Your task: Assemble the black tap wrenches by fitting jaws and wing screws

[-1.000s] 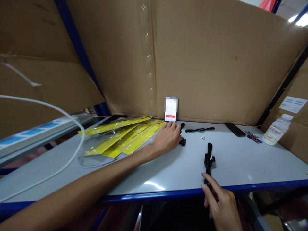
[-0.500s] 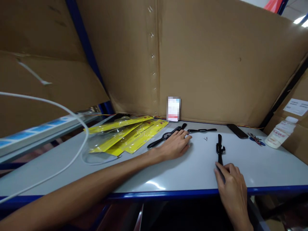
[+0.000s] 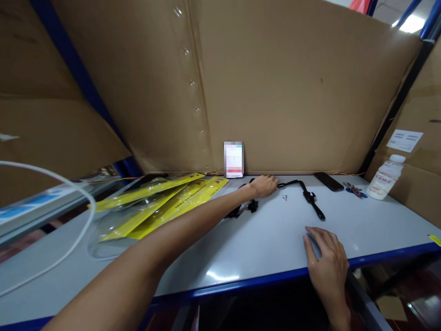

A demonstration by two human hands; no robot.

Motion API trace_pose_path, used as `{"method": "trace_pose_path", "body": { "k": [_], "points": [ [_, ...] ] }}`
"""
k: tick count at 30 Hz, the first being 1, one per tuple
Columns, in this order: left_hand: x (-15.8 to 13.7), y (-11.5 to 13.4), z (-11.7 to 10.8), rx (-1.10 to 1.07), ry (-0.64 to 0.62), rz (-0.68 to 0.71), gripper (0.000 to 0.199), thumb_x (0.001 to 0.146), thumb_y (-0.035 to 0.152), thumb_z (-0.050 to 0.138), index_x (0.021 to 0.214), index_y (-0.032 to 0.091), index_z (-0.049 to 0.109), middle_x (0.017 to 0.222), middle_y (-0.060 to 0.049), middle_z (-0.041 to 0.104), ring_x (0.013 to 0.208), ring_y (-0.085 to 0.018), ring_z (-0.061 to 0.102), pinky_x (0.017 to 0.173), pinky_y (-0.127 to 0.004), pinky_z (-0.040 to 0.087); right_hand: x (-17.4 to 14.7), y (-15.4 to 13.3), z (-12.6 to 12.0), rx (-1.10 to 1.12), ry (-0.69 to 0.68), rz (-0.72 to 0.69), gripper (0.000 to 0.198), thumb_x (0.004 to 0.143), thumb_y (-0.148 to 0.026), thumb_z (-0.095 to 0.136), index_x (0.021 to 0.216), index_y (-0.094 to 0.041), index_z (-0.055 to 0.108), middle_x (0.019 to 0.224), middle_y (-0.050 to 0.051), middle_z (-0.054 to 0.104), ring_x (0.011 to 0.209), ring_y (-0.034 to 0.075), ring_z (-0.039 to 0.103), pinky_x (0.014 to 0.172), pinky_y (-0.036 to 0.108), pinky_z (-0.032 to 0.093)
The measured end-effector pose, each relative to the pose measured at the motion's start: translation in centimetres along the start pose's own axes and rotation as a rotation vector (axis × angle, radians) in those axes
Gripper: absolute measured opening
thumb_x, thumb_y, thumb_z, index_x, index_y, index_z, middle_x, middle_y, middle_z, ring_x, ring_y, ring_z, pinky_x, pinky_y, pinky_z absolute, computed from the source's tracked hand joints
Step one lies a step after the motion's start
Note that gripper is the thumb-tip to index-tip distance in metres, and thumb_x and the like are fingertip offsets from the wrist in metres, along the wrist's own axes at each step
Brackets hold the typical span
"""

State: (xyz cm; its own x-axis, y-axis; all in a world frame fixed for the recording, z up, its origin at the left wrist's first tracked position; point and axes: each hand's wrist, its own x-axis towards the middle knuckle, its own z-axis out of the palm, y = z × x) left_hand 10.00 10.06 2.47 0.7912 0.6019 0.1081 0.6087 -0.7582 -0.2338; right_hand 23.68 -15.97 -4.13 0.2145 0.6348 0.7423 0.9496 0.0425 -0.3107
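At the back of the table, my left hand [image 3: 266,185] has its fingers closed over the near-left end of a slim black spokeshave body [image 3: 291,183]; its fingertips are partly hidden. Right of it lies another black spokeshave [image 3: 310,197], slanting toward the front with nothing touching it. Under my left forearm is a third black spokeshave [image 3: 237,210], partly covered by the arm. My right hand [image 3: 327,257] is at the front edge, thumb and fingers apart, holding nothing. A few small silver screws [image 3: 284,197] lie between the tools.
Yellow blister packs [image 3: 168,202] are piled at left, beside a white cable [image 3: 90,202] and a power strip [image 3: 37,202]. A lit phone [image 3: 234,161] leans on the cardboard wall [image 3: 275,101]. To the right are a dark phone [image 3: 329,181], keys [image 3: 354,190] and a plastic bottle [image 3: 385,177].
My right hand has let go of the spokeshave, which now lies farther back and turned. My left hand has reached farther back, onto the slim body. The view has swung right.
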Motion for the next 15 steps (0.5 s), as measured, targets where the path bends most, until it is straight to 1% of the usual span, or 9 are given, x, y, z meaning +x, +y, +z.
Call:
{"method": "trace_pose_path", "body": {
  "k": [2, 4, 8, 10, 13, 15],
  "points": [
    [0.7, 0.0, 0.3, -0.022, -0.028, -0.017, 0.030, 0.101, 0.027, 0.040, 0.119, 0.010, 0.058, 0.109, -0.020, 0.069, 0.100, -0.031, 0.068, 0.085, -0.041, 0.050, 0.0, 0.0, 0.0, 0.013, 0.013, -0.005, 0.034, 0.102, -0.040, 0.045, 0.104, -0.020, 0.073, 0.103, 0.007, 0.073, 0.097, 0.023, 0.063, 0.085, 0.036, 0.043],
    [1.1, 0.1, 0.6, -0.044, -0.041, -0.046, 0.031, 0.102, 0.026, 0.038, 0.120, 0.009, 0.056, 0.103, -0.019, 0.071, 0.098, -0.031, 0.070, 0.084, -0.041, 0.051, 0.0, 0.0, 0.0, 0.023, 0.030, -0.009, 0.033, 0.102, -0.039, 0.046, 0.102, -0.020, 0.073, 0.101, 0.006, 0.074, 0.096, 0.022, 0.063, 0.084, 0.036, 0.043],
    [1.1, 0.2, 0.6, -0.081, -0.043, -0.103, 0.037, 0.100, 0.029, 0.042, 0.126, 0.005, 0.052, 0.106, -0.023, 0.071, 0.100, -0.033, 0.070, 0.083, -0.041, 0.052, 0.0, -0.2, 0.0, 0.044, 0.054, -0.011, 0.031, 0.101, -0.037, 0.047, 0.099, -0.021, 0.073, 0.099, 0.005, 0.074, 0.094, 0.021, 0.063, 0.083, 0.034, 0.043],
    [1.0, 0.0, 0.2, -0.103, -0.041, -0.114, 0.036, 0.098, 0.028, 0.047, 0.125, 0.005, 0.053, 0.107, -0.023, 0.071, 0.099, -0.033, 0.070, 0.082, -0.041, 0.053, 0.0, -0.3, -0.1, 0.053, 0.056, -0.012, 0.030, 0.101, -0.036, 0.047, 0.098, -0.022, 0.073, 0.098, 0.005, 0.074, 0.093, 0.021, 0.063, 0.083, 0.034, 0.043],
    [0.8, -0.3, -0.8, -0.154, -0.015, -0.100, 0.033, 0.094, 0.026, 0.052, 0.121, 0.008, 0.058, 0.111, -0.021, 0.071, 0.102, -0.031, 0.069, 0.085, -0.038, 0.052, 0.0, -0.4, -0.2, 0.059, 0.050, -0.007, 0.028, 0.101, -0.034, 0.048, 0.097, -0.022, 0.073, 0.097, 0.005, 0.074, 0.093, 0.021, 0.063, 0.082, 0.034, 0.043],
    [0.8, -0.5, -1.6, -0.206, 0.013, -0.067, 0.032, 0.090, 0.022, 0.055, 0.119, 0.010, 0.061, 0.112, -0.019, 0.071, 0.104, -0.029, 0.069, 0.086, -0.035, 0.051, 0.0, -0.4, -0.2, 0.063, 0.052, -0.003, 0.027, 0.101, -0.033, 0.049, 0.096, -0.022, 0.073, 0.097, 0.006, 0.074, 0.093, 0.021, 0.064, 0.082, 0.034, 0.043]
  ]
}}
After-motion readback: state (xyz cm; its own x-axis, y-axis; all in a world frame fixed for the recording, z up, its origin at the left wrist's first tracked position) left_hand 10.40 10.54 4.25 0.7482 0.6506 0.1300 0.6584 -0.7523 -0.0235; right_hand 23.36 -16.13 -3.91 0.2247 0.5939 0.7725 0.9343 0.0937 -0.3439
